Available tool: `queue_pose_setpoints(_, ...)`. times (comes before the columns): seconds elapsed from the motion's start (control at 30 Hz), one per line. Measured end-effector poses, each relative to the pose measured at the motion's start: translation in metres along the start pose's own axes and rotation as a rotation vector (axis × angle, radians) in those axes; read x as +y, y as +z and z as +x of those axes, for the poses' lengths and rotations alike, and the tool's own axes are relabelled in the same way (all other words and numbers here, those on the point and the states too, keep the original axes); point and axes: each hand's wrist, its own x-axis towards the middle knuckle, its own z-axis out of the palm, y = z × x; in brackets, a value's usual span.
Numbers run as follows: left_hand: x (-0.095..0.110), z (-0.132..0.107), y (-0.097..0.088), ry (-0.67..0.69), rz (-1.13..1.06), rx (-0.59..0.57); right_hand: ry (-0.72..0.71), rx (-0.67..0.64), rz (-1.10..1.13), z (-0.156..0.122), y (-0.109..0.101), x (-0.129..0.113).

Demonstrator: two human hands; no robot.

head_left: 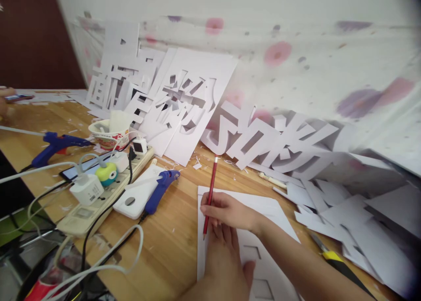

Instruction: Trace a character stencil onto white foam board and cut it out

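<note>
Head view: right hand [230, 212] pinches red pencil [210, 191], tip near the left edge of white sheet [275, 208] on wooden table [171, 248]. Left hand [226, 266] lies flat and open on the sheet, probably pinning it steady; tip contact unclear.

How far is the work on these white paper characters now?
Done: many white cut-out paper characters stand along the back of the wooden table. In hand: the right hand holds a red pencil on a flat white paper sheet, which the left hand presses down. Left, probably: this sheet, showing only a few rectangles.
</note>
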Motion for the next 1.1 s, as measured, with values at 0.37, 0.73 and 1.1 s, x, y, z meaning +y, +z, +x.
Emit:
queue_pose_setpoints(0.37, 0.002, 0.0, 0.005, -0.046, -0.01, 0.05, 0.019, -0.178, -0.213, 0.01, 0.003, 0.007)
queue_pose_setpoints(0.73, 0.003, 0.001, 0.009, -0.057, -0.015, 0.135, 0.028, -0.235, -0.3, 0.009, 0.003, 0.003)
queue_pose_setpoints(1.1, -0.002, 0.003, 0.0, -0.003, 0.0, 0.044, -0.052, -0.194, -0.487, 0.017, -0.008, -0.006)
